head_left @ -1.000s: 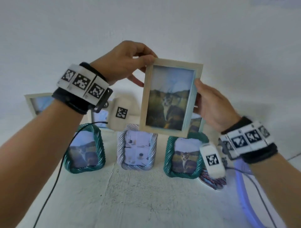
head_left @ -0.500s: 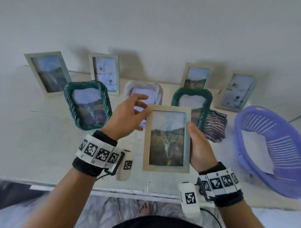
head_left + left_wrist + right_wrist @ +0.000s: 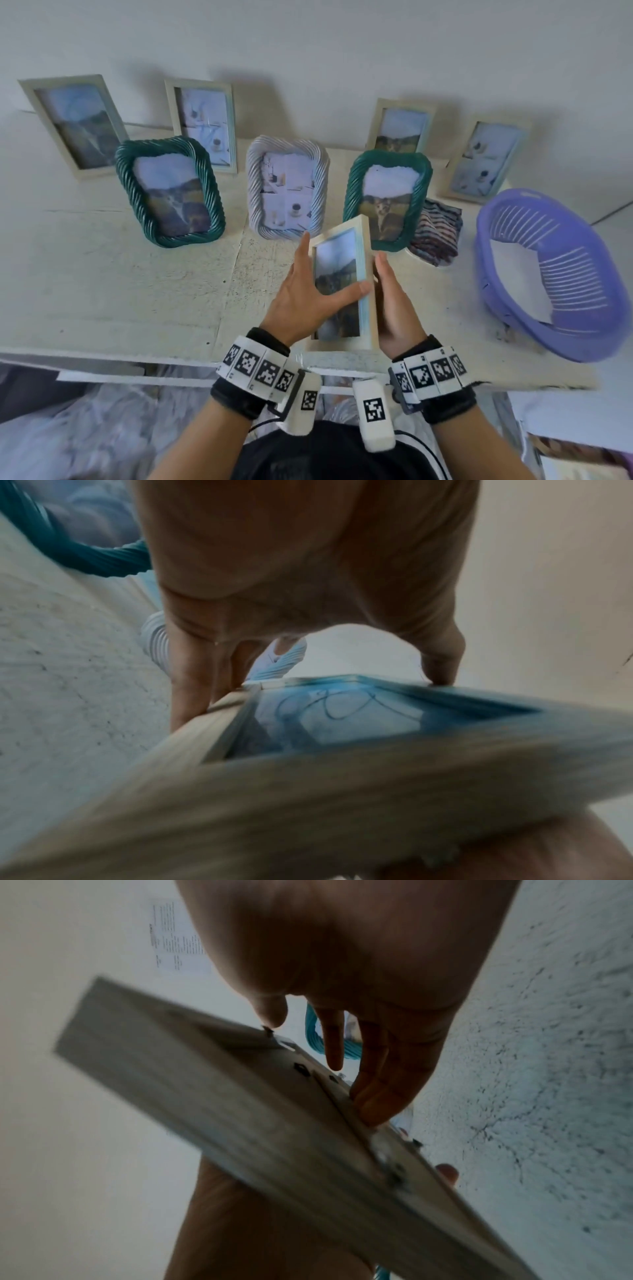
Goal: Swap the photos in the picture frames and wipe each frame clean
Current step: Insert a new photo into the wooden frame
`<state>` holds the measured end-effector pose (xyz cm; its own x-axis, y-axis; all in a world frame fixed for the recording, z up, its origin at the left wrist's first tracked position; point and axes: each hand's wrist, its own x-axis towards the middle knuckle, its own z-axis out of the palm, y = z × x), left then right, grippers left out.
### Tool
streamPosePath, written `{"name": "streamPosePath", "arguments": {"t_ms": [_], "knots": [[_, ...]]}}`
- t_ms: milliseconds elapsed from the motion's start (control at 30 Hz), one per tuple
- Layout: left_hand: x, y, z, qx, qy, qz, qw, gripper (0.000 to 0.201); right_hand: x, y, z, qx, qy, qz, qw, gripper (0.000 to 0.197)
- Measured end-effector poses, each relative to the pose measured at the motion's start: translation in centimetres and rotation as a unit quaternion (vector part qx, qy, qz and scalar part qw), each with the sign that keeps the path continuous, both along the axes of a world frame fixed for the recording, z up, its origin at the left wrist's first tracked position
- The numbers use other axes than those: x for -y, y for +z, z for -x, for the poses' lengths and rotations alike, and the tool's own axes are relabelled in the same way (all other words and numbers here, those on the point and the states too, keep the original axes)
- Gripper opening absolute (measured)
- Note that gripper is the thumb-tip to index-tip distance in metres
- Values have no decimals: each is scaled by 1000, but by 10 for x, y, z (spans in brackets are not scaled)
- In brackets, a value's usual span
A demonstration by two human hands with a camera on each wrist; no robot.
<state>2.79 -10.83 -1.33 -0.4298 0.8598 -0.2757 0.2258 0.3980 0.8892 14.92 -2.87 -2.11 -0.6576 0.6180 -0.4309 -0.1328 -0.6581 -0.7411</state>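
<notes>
A pale wooden frame (image 3: 342, 274) with a cat photo hangs tilted on edge above the table's front part. My left hand (image 3: 301, 294) grips it, thumb (image 3: 356, 291) across the glass and fingers (image 3: 185, 683) along its left rim. In the left wrist view the glass (image 3: 342, 723) carries blue scribbles. My right hand (image 3: 394, 301) lies behind the frame. In the right wrist view its fairly straight fingertips (image 3: 377, 1096) press the frame's back (image 3: 240, 1110) near the stand, with the thumb (image 3: 270, 1010) at the rim.
Two green rope frames (image 3: 168, 192) (image 3: 387, 195) and a white one (image 3: 287, 185) stand mid-table, with several pale frames (image 3: 72, 120) against the wall. Right of them lie a striped cloth (image 3: 435, 236) and a purple basket (image 3: 548, 274) holding white paper.
The frame came down from in front of the wall to just above the table's front and turned onto its edge. My left thumb moved across the glass; my right hand slid behind.
</notes>
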Motion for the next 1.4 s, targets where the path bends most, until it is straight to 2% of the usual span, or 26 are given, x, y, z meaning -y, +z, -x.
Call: {"name": "streamPosePath", "arguments": {"t_ms": [133, 267, 400, 500, 567, 633, 700, 733, 800, 867, 967, 1067, 1167, 1233, 1400], "knots": [[1, 12, -10, 81, 17, -51, 995, 97, 1, -1, 2, 44, -31, -6, 999, 57], [5, 6, -14, 140, 1, -48, 989, 108, 2, -2, -3, 78, -6, -55, 995, 41], [13, 1, -16, 186, -35, -54, 980, 105, 2, 0, -12, 108, -8, -95, 990, 31], [19, -4, -10, 239, -7, -98, 966, 99, 0, 0, -18, 135, -30, -108, 985, 27], [24, -12, -2, 242, 39, -121, 962, 87, -1, -3, -25, 170, -51, -143, 974, 21], [31, -20, 2, 246, 80, -142, 955, 62, -3, -7, -31, 193, -50, -163, 966, 18], [35, -27, 4, 225, 96, -137, 960, 33, -4, -15, -38, 241, -29, -227, 943, 15], [35, -33, 5, 203, 101, -120, 966, 22, -5, -22, -42, 277, -10, -284, 918, 14], [33, -43, 9, 146, 115, -71, 980, 14, -5, -33, -46, 321, 24, -382, 866, 16], [30, -53, 13, 53, 112, -33, 992, 12, -1, -42, -47, 338, 47, -443, 829, 16], [28, -62, 16, -73, 84, 1, 994, 13, 3, -53, -44, 361, 54, -494, 789, 18], [27, -65, 15, -119, 64, 40, 990, 25, 5, -63, -42, 362, 49, -537, 761, 20], [28, -71, 12, -162, 47, 41, 985, 32, 6, -72, -42, 368, 71, -584, 720, 17], [28, -74, 12, -180, 47, 32, 982, 31, 6, -77, -42, 377, 77, -593, 708, 15], [25, -80, 10, -211, 74, 18, 974, 23, 4, -76, -40, 378, 87, -596, 703, 7]]}}
